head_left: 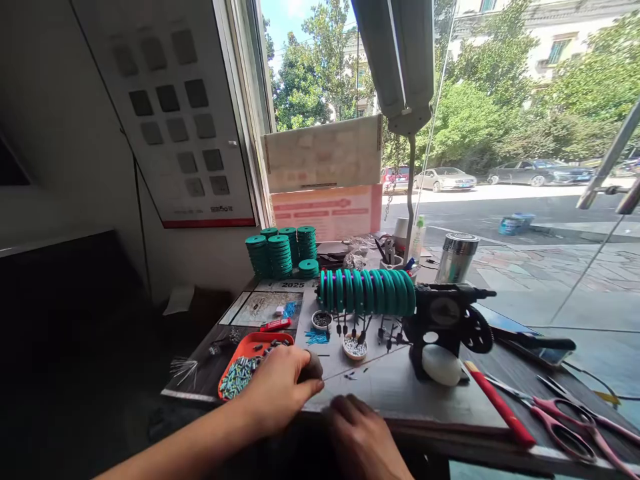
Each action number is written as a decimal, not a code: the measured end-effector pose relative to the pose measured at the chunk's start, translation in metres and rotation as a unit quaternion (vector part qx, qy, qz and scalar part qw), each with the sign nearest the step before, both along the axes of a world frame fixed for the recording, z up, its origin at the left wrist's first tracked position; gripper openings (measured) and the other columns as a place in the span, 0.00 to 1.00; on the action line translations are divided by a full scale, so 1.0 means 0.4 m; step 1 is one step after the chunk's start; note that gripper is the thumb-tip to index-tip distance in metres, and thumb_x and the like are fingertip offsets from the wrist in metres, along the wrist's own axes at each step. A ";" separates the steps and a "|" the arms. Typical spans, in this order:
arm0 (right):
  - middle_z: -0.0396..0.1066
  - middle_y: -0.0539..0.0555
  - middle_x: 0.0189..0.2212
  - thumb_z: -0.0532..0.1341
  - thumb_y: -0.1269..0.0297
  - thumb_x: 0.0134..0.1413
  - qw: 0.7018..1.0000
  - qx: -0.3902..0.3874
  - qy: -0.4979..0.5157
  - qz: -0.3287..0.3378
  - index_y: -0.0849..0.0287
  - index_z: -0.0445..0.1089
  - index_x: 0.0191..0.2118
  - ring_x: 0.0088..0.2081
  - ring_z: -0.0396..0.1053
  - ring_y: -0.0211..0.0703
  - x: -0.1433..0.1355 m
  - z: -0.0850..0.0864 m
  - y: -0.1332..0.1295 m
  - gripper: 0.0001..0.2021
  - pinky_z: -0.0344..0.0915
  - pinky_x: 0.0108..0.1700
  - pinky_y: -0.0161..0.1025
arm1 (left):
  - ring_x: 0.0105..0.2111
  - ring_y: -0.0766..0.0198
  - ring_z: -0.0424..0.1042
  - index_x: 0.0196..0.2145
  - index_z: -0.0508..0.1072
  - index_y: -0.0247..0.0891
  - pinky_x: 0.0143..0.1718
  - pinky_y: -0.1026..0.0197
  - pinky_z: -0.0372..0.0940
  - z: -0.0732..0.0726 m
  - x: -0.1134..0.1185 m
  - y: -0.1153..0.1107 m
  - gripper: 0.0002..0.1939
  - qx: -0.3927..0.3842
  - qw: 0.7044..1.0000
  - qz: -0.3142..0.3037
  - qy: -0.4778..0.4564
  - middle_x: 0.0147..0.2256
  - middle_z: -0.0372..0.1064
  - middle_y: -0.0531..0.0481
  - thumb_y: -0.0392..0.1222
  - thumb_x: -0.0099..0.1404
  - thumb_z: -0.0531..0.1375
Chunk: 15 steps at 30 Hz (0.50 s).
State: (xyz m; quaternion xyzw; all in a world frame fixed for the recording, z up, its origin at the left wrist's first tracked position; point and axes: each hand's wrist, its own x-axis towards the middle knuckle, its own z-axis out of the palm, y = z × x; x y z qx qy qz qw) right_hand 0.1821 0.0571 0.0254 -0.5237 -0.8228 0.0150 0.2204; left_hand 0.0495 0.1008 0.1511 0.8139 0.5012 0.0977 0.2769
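- Two bare hands are working at the near edge of a cluttered workbench [400, 393] beside a street-facing window.
- The left hand [277, 387] is curling over a small dark object [314, 367], fingers closed round it, just right of an orange tray [250, 347] that is holding a heap of small metal pieces.
- The right hand [360, 430] is resting low at the table's front edge, near the left hand but apart from it; whether it is gripping anything cannot be told.
- Five stacks of green rings [280, 253] are standing at the back; one long row of green rings [367, 291] is sitting on a black hand-cranked machine [447, 320].
- Two small round dishes [355, 347] are lying beyond the hands.
- One pair of pink scissors [575, 420], one red pen [500, 403] and one metal cup [456, 257] are lying to the right, well apart from both hands.
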 end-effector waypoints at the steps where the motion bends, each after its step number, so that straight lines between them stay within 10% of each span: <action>1: 0.74 0.56 0.35 0.59 0.82 0.48 1.000 0.003 -0.018 -0.009 0.59 0.71 0.37 0.37 0.72 0.47 -0.023 0.019 0.027 0.13 0.67 0.37 0.37 | 0.26 0.62 0.61 0.17 0.60 0.40 0.28 0.61 0.48 0.013 0.004 0.003 0.10 0.016 1.000 0.004 0.018 0.20 0.60 0.55 0.41 0.53 0.56; 7: 0.71 0.55 0.41 0.58 0.70 0.59 0.987 -0.063 -0.127 -0.072 0.63 0.68 0.43 0.41 0.70 0.44 -0.107 0.088 0.157 0.07 0.68 0.41 0.45 | 0.27 0.61 0.65 0.18 0.63 0.39 0.28 0.63 0.53 0.023 -0.038 0.007 0.08 -0.016 0.999 0.006 0.033 0.22 0.63 0.54 0.41 0.52 0.56; 15: 0.69 0.53 0.41 0.58 0.63 0.60 0.974 -0.124 -0.185 0.026 0.61 0.67 0.45 0.38 0.71 0.41 -0.132 0.116 0.186 0.10 0.70 0.38 0.43 | 0.26 0.63 0.62 0.20 0.71 0.35 0.30 0.61 0.53 0.093 -0.103 0.004 0.06 -0.092 0.991 0.047 -0.088 0.21 0.66 0.54 0.39 0.51 0.62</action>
